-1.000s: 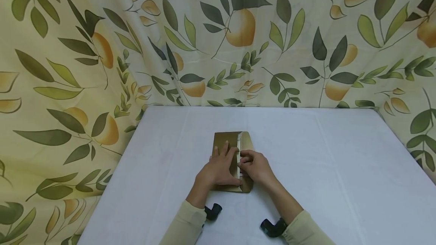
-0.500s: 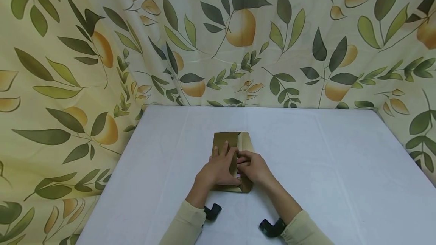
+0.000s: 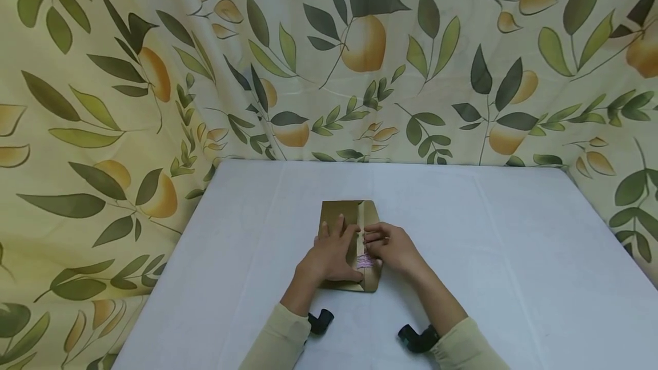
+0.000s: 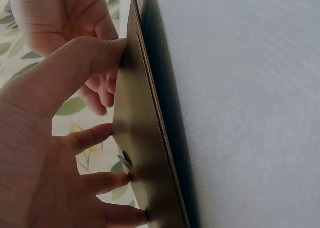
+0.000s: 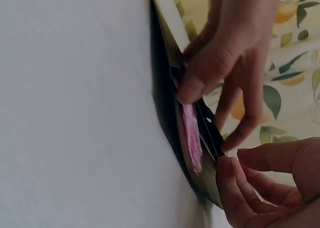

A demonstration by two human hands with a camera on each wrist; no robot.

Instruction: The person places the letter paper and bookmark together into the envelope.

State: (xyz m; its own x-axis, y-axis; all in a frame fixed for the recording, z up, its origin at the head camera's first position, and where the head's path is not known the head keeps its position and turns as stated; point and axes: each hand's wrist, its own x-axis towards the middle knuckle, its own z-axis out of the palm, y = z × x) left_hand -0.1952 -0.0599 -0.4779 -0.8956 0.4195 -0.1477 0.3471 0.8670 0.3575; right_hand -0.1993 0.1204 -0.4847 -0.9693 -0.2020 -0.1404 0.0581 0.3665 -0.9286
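Observation:
A brown paper envelope (image 3: 340, 208) lies on the white table, its flap (image 3: 371, 210) opened out to the right. My left hand (image 3: 331, 256) rests on the body of the envelope with fingers spread, thumb near the lower end of the opening. At the opening's edge, my right hand (image 3: 396, 247) has its fingers curled in and pinches that edge, as the right wrist view shows. A pink, finely streaked thing (image 5: 191, 135) shows in the opening below the right fingers; its kind is unclear. The left wrist view has the envelope's edge (image 4: 150, 108) side-on.
White cloth covers the table (image 3: 488, 244) around the envelope. Behind and to the left hangs a curtain (image 3: 247, 44) printed with leaves and fruit. Black camera mounts (image 3: 321, 321) sit at both wrists, close above the tabletop.
My right hand has shifted slightly right and its lower fingers have drawn back, so more of the pink thing shows. The left hand and the envelope stay almost in place.

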